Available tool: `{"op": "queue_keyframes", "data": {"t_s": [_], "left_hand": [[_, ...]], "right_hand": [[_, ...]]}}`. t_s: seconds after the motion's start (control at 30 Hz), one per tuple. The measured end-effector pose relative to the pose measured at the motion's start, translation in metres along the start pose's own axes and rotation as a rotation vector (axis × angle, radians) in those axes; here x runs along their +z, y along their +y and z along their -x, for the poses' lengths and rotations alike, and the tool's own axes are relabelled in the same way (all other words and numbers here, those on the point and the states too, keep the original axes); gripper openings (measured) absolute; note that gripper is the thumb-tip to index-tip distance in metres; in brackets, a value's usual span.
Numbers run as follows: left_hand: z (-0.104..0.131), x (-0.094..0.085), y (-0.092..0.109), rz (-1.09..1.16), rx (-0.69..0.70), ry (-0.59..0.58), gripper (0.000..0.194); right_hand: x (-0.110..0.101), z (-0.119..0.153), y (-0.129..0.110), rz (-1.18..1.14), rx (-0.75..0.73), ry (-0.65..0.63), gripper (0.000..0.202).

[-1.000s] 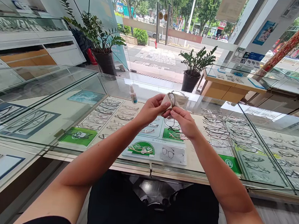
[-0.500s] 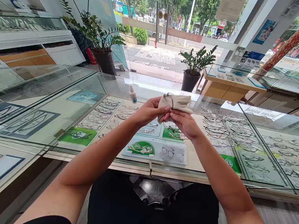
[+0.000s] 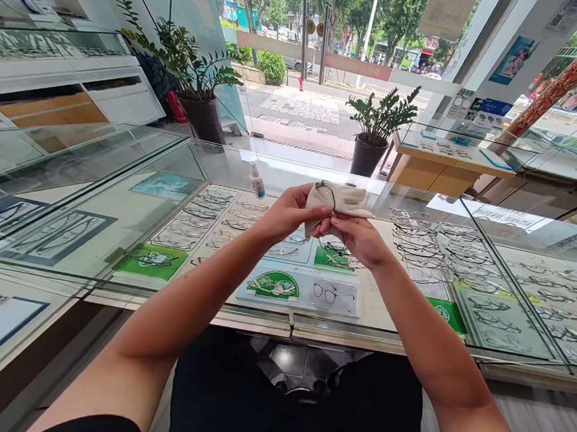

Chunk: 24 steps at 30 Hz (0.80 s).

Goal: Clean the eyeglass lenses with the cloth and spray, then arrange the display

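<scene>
My left hand (image 3: 292, 215) is closed on a cream cloth (image 3: 348, 198) and on a pair of eyeglasses (image 3: 325, 193), its thumb pressing against one lens. That round, dark-rimmed lens lies against the cloth, whose loose folds stretch to the right. My right hand (image 3: 360, 240) pinches the eyeglasses near the middle, just beside my left fingertips. The other lens hangs below the right fingers, partly hidden. Both hands are held above the glass display counter (image 3: 280, 319).
A small white spray bottle (image 3: 258, 181) stands on the counter left of my hands. Rows of spectacle frames (image 3: 419, 243) lie under the glass. Beyond the counter are two potted plants (image 3: 368, 152) and a glass door (image 3: 314, 51).
My left thumb has slid slightly right over the lens. The cloth's loose folds have shifted and flattened a little. Both hands keep their hold on the eyeglasses.
</scene>
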<state>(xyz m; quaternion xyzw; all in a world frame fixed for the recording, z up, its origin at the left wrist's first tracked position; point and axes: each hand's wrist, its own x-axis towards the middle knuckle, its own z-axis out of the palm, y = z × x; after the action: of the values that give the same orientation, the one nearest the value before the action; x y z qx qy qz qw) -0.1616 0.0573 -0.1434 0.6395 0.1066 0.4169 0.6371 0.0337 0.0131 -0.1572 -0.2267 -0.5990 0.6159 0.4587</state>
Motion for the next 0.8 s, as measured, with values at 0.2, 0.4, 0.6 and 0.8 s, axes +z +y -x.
{"op": "queue_keyframes", "data": {"t_s": [0.2,0.4,0.6,0.8], "left_hand": [[0.000,0.002,0.000,-0.017,-0.004,0.039,0.041],[0.000,0.003,0.000,-0.039,0.000,0.065,0.044],[0.000,0.004,0.001,-0.052,-0.002,0.069,0.051],[-0.001,-0.010,-0.002,-0.097,-0.017,-0.019,0.061]], "right_hand": [[0.000,-0.001,0.000,0.023,0.006,-0.003,0.038],[-0.001,-0.001,0.002,0.064,0.023,-0.029,0.037],[-0.001,0.000,-0.001,0.109,0.033,-0.037,0.032],[-0.001,0.001,-0.006,0.128,0.034,-0.019,0.029]]}}
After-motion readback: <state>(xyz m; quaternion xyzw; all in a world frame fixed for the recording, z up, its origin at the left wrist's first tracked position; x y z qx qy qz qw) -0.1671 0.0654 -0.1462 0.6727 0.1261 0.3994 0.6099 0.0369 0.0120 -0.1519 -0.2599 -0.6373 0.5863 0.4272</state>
